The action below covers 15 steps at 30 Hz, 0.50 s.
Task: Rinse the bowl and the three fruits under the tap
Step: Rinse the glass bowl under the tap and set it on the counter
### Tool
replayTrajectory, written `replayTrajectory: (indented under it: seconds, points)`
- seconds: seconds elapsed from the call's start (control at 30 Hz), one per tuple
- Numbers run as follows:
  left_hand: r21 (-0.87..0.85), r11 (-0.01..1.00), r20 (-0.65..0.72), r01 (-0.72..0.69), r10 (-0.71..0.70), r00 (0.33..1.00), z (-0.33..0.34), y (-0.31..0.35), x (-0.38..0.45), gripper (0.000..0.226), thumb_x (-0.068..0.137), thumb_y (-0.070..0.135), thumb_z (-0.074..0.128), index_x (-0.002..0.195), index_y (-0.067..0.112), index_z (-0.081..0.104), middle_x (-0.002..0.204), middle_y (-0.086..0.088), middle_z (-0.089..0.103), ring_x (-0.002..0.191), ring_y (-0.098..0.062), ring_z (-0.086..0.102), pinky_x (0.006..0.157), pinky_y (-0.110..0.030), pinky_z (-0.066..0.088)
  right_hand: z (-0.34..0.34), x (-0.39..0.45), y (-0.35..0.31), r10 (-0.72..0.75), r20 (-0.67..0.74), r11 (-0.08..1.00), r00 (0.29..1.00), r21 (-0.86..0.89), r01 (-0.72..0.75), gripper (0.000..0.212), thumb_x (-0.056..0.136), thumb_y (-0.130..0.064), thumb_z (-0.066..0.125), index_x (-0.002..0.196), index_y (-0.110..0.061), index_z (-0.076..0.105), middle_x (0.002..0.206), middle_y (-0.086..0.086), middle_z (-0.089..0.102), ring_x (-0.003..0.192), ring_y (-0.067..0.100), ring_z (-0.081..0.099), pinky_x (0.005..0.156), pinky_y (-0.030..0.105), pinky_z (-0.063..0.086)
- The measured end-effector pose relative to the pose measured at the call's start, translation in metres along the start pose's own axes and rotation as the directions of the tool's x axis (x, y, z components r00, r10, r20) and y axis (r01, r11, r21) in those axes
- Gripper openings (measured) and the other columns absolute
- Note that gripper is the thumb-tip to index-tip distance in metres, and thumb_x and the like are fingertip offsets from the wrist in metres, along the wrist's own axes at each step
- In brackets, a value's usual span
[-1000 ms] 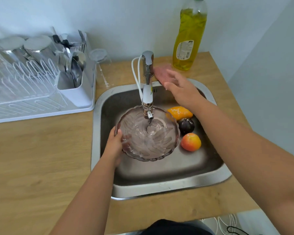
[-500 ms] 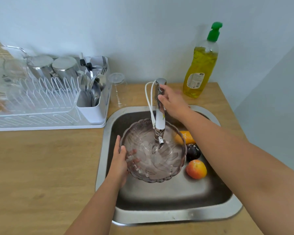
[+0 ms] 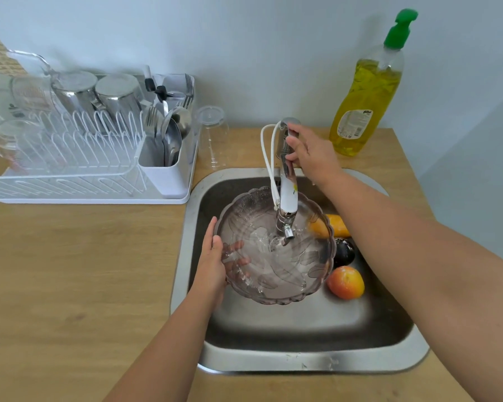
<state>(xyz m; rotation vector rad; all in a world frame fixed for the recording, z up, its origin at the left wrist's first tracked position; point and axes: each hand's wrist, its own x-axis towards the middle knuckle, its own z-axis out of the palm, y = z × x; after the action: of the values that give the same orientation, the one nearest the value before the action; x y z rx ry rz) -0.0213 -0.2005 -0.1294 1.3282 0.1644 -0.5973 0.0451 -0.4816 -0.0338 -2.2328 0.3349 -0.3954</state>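
Observation:
A clear, faintly purple glass bowl (image 3: pixel 285 274) with a scalloped rim hangs over the steel sink (image 3: pixel 302 364), right under the spout of the tap (image 3: pixel 286 198). Water splashes in its middle. My left hand (image 3: pixel 212 262) grips the bowl's left rim, fingers showing through the glass. My right hand (image 3: pixel 311 153) is closed around the top of the tap. Three fruits lie in the sink to the bowl's right: an orange one (image 3: pixel 336 223) partly behind my forearm, a dark plum-like one (image 3: pixel 344 250), and a red-yellow one (image 3: pixel 346 282).
A white dish rack (image 3: pixel 84 181) with steel cups, glasses and cutlery stands on the wooden counter to the left. An upturned clear glass (image 3: pixel 214 137) stands beside it. A yellow dish-soap bottle (image 3: pixel 366 91) with a green cap stands at the back right, by the wall.
My right hand moved from behind the sink onto the top of the tap. The view tilted up. Water now splashes in the bowl, which my left hand still holds.

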Motion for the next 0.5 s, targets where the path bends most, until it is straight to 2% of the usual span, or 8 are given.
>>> replayTrajectory:
  seconds: [0.07,0.17,0.3,0.37,0.43,0.5]
  points:
    - [0.008,1.0,-0.006,-0.002,0.002,1.0,0.0,-0.001,0.0,0.035,0.101,0.049,0.032,0.132,0.063,0.041,0.111,-0.011,0.074,0.087,-0.037,0.074,0.072,-0.041,0.06,0.0,0.004,-0.001,0.01,-0.004,0.999,1.0,0.044,-0.01,0.039,0.095,-0.048,0.045,0.132,-0.039,0.049,0.088,-0.001,0.072,0.071,0.002,0.071,0.08,0.038,0.059]
    - [0.017,1.0,0.001,-0.006,0.006,1.0,0.0,0.0,-0.001,0.036,0.101,0.05,0.033,0.133,0.062,0.041,0.108,-0.011,0.075,0.084,-0.036,0.074,0.068,-0.04,0.06,0.001,0.007,-0.001,0.036,-0.005,0.995,0.999,0.094,-0.035,0.041,0.092,-0.054,0.045,0.13,-0.041,0.049,0.079,-0.003,0.071,0.067,0.002,0.071,0.077,0.038,0.06]
    - [0.012,1.0,0.019,0.004,-0.005,1.0,0.001,0.001,-0.002,0.035,0.1,0.049,0.035,0.131,0.062,0.044,0.117,-0.013,0.072,0.095,-0.035,0.073,0.072,-0.044,0.061,0.001,0.006,-0.002,0.043,-0.018,0.995,0.999,0.096,-0.041,0.041,0.092,-0.053,0.045,0.131,-0.04,0.051,0.082,-0.002,0.071,0.066,0.003,0.071,0.075,0.038,0.06]
    - [0.018,1.0,0.023,0.008,-0.008,1.0,0.002,0.001,-0.003,0.036,0.101,0.048,0.034,0.134,0.061,0.042,0.116,-0.014,0.072,0.093,-0.037,0.073,0.073,-0.045,0.06,0.0,0.005,-0.005,0.056,-0.021,0.995,0.998,0.089,-0.054,0.042,0.093,-0.052,0.046,0.133,-0.038,0.05,0.088,-0.001,0.071,0.066,0.002,0.07,0.075,0.036,0.06]
    - [0.027,1.0,0.029,0.014,-0.015,0.999,0.002,0.001,-0.003,0.037,0.102,0.047,0.032,0.136,0.06,0.039,0.112,-0.014,0.073,0.089,-0.038,0.073,0.071,-0.043,0.06,-0.002,0.002,-0.008,0.101,-0.014,0.988,0.995,0.115,-0.099,0.048,0.094,-0.053,0.046,0.138,-0.035,0.045,0.09,0.0,0.071,0.066,0.001,0.07,0.074,0.032,0.059]
    - [0.018,0.999,0.033,0.031,-0.031,0.999,0.002,0.001,-0.004,0.035,0.103,0.047,0.031,0.134,0.061,0.04,0.111,-0.013,0.074,0.088,-0.037,0.073,0.067,-0.041,0.06,-0.003,-0.008,-0.012,0.165,-0.017,0.966,0.986,0.203,-0.158,0.055,0.095,-0.054,0.043,0.145,-0.031,0.034,0.087,-0.001,0.071,0.069,0.002,0.07,0.066,0.023,0.058]
